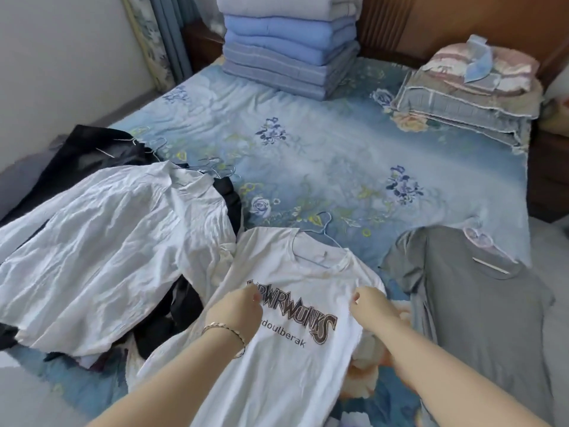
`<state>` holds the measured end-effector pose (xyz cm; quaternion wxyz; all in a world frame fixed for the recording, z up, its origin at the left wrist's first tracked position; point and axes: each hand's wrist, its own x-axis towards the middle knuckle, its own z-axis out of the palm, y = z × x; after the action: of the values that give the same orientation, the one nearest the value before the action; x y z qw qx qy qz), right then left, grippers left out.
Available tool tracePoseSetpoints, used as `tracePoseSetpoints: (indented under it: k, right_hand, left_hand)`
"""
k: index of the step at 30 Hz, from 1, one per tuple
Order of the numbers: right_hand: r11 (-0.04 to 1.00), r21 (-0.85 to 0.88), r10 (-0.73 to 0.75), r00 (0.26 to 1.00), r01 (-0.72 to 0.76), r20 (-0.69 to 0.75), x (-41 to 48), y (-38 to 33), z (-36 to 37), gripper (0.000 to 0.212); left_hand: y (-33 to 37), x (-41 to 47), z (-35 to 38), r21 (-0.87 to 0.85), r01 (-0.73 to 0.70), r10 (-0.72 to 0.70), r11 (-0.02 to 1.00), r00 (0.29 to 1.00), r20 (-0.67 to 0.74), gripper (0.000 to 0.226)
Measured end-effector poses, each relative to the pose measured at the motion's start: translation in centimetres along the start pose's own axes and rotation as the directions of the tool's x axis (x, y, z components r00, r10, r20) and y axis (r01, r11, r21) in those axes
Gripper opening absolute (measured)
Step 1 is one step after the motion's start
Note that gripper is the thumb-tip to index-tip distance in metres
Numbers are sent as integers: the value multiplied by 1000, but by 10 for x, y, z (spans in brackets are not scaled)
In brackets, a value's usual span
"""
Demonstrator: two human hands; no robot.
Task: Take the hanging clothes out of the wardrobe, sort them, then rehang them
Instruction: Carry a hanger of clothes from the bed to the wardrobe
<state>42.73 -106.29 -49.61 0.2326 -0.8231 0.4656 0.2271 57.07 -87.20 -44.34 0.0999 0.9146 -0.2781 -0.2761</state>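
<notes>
Bedding in a blue floral print is covering the bed (323,167), which is serving as the sorting surface. At lower centre of the frame the T-shirt (286,349), white with a dark print, is lying face up on its hanger (326,229). Its long axis is running from the collar at mid-frame down towards the bottom edge, tilting slightly left. The left hand (237,312) is resting at the left end of the print, fingers curling into the cloth and seemingly pinching it. The right hand (372,309) is gripping the T-shirt's right edge, where the cloth is bunching under the thumb. Both hands are sitting at chest height, so the collar and the hanger hook are lying beyond the fingertips, further up the frame.

Sorting is looking under way, with rehanging not yet begun. Any shift of the T-shirt is going to turn on its neighbours. The grey top (486,303) is lying just beside it at lower right, nearer the right hand. The white shirt (107,241) is spreading over dark clothes (89,152) at left, nearer the left hand. Quilts (289,57) are standing stacked at top centre and pillows (468,94) are sitting at upper right, well apart from the hands.
</notes>
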Motion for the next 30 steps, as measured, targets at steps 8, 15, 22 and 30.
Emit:
tracePoseSetpoints:
  k: [8, 15, 22, 30]
  right_hand:
    - [998, -26, 64, 997, -65, -49, 196, 29, 33, 43]
    - [982, 69, 173, 985, -174, 24, 267, 43, 61, 81]
    - [947, 306, 80, 995, -97, 67, 251, 47, 55, 29]
    - [777, 594, -131, 976, 209, -172, 166, 16, -24, 56]
  left_hand:
    - [12, 146, 89, -12, 58, -58, 998, 998, 39, 28]
    - [-3, 176, 143, -94, 92, -85, 991, 993, 77, 21]
    - [-5, 165, 127, -42, 156, -149, 987, 980, 135, 21]
    - [-14, 101, 50, -101, 138, -129, 985, 988, 88, 20]
